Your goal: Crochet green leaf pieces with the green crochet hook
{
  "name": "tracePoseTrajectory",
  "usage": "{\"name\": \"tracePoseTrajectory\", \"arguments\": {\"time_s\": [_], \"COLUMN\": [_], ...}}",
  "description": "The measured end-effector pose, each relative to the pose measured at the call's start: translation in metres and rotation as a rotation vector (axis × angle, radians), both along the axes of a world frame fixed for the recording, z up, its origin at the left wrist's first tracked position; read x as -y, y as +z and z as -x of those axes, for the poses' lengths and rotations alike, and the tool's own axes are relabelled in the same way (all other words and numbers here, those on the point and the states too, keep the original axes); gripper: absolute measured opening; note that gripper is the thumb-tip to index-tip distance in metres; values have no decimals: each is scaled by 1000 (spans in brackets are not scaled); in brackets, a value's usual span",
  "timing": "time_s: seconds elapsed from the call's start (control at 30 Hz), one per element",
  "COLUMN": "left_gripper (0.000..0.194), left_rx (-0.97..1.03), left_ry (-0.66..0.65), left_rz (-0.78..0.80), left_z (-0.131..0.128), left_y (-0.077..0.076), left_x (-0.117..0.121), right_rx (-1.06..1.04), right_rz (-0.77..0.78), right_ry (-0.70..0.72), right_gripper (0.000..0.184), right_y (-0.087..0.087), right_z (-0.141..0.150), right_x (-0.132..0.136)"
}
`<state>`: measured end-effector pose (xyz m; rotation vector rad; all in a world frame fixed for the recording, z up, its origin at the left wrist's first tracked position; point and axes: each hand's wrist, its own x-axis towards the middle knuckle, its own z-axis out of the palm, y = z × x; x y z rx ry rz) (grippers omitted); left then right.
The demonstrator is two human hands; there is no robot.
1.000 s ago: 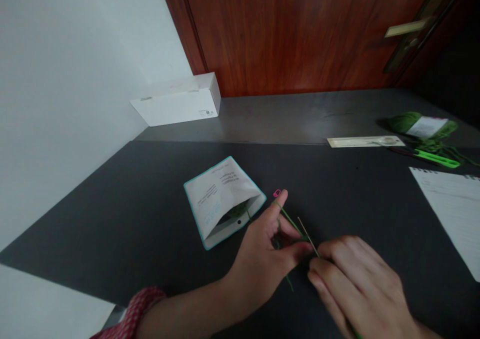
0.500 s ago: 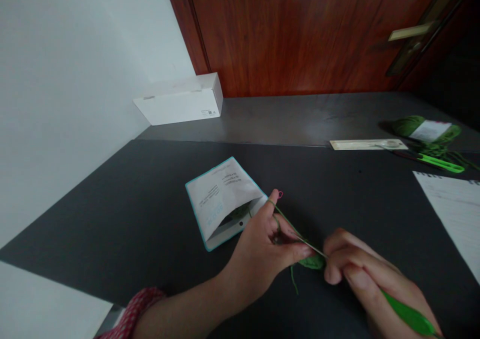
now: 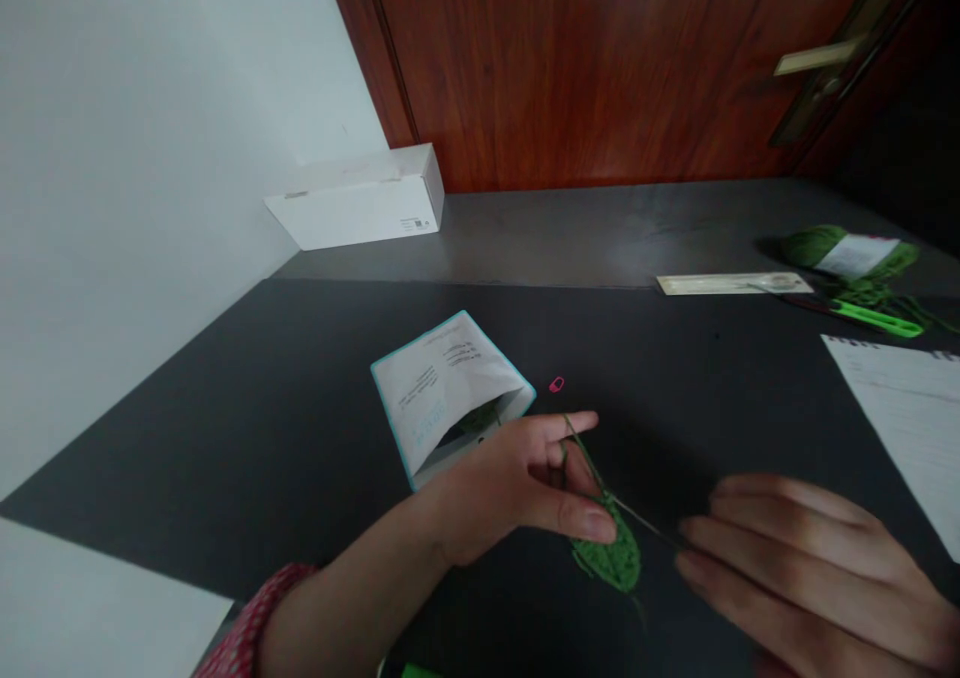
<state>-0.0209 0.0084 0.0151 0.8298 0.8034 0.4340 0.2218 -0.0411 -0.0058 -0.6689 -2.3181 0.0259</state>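
Observation:
My left hand [image 3: 517, 483] pinches a green crocheted piece [image 3: 606, 555], which hangs below the fingers, with green yarn [image 3: 579, 448] looped over the index finger. A thin metal crochet hook shaft [image 3: 646, 521] runs from the stitches into my right hand [image 3: 810, 573], at the lower right. The hook's handle is hidden by the fingers. A small pink stitch marker [image 3: 556, 384] lies on the dark mat above my left hand, not touching it. Just behind that hand is a white envelope with a teal border [image 3: 450, 398].
A green yarn skein [image 3: 847, 255], green-handled scissors [image 3: 874, 318] and a flat cream packet [image 3: 735, 283] lie at the back right. A sheet of paper [image 3: 900, 428] is at the right edge. A white box [image 3: 356, 198] stands against the wall and door [image 3: 585, 58].
My right hand has moved right, away from my left, and its green handle has left view. More of the crocheted piece shows, and my left hand has dropped lower, uncovering the pink marker.

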Motion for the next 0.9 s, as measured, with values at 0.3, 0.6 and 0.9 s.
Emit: {"name": "tracePoseTrajectory", "arguments": {"time_s": [0.3, 0.6, 0.9], "left_gripper": [96, 86, 101], "left_rx": [68, 51, -205], "left_ry": [-128, 10, 166], "left_rz": [4, -23, -309], "left_z": [1, -4, -14], "left_y": [-4, -5, -10], "left_x": [0, 2, 9], "right_rx": [-690, -1080, -1003], "right_rz": [764, 1218, 1262], "right_ry": [236, 147, -2], "right_gripper": [30, 40, 37], "right_y": [-6, -6, -16], "right_z": [13, 39, 43], "right_x": [-8, -7, -16]}}
